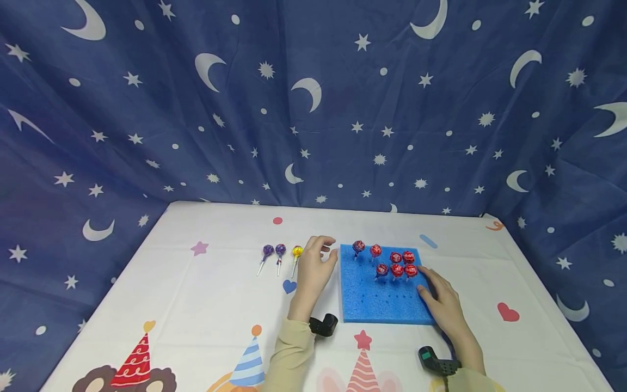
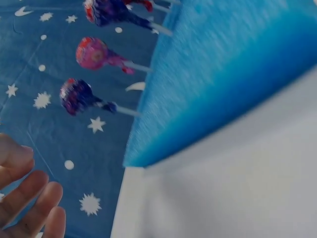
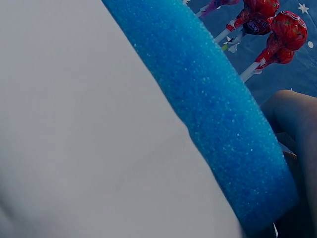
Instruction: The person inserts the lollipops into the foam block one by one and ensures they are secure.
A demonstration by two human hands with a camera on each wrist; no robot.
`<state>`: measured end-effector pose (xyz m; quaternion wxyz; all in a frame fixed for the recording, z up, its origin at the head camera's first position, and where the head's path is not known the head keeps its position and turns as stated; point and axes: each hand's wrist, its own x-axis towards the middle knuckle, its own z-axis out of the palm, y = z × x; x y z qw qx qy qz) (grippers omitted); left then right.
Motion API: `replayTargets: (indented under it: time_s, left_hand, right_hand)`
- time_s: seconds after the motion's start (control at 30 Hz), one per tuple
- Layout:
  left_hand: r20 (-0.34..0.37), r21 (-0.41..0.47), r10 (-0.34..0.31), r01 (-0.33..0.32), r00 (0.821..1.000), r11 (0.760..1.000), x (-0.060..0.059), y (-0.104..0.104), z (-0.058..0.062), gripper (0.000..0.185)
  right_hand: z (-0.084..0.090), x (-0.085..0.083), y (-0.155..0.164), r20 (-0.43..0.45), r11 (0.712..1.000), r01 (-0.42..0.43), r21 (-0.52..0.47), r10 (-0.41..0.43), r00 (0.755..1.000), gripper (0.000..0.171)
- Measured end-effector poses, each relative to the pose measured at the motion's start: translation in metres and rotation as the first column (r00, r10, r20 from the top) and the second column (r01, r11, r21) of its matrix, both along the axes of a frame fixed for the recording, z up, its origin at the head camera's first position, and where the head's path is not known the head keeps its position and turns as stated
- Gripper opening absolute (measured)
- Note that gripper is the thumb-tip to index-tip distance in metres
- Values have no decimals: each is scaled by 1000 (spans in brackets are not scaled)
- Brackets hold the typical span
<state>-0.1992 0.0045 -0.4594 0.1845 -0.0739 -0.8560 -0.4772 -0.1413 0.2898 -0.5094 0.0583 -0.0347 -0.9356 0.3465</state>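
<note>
A blue foam board lies on the table, with several lollipops standing in it by their sticks. Most, like the one near the right edge, have red wrappers; a darker purple-and-red lollipop stands at the far left corner. My left hand is raised just left of the board, its fingers loosely bent and holding nothing. Beside it lies a yellow lollipop, partly near the fingers. My right hand rests against the board's right edge, thumb and forefinger apart; the remaining fingers are hidden.
Two purple lollipops, a left one and a right one, lie farther left with sticks toward me. A white printed cloth covers the table. Behind it hangs a dark blue curtain with moons and stars.
</note>
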Motion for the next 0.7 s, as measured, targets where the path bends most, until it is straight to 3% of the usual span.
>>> replayTargets:
  time_s: [0.4,0.7]
  left_hand:
    - [39,-120,122,-117,992,986,-5,-14,-12,21]
    - [56,-73,176,-172,983,982,-9,-33,-20,21]
  right_hand:
    - [2,1,-2,-8,1000,2,2,-2,1000,51]
    - [2,2,-2,7,1000,4,2,-4,1000,52]
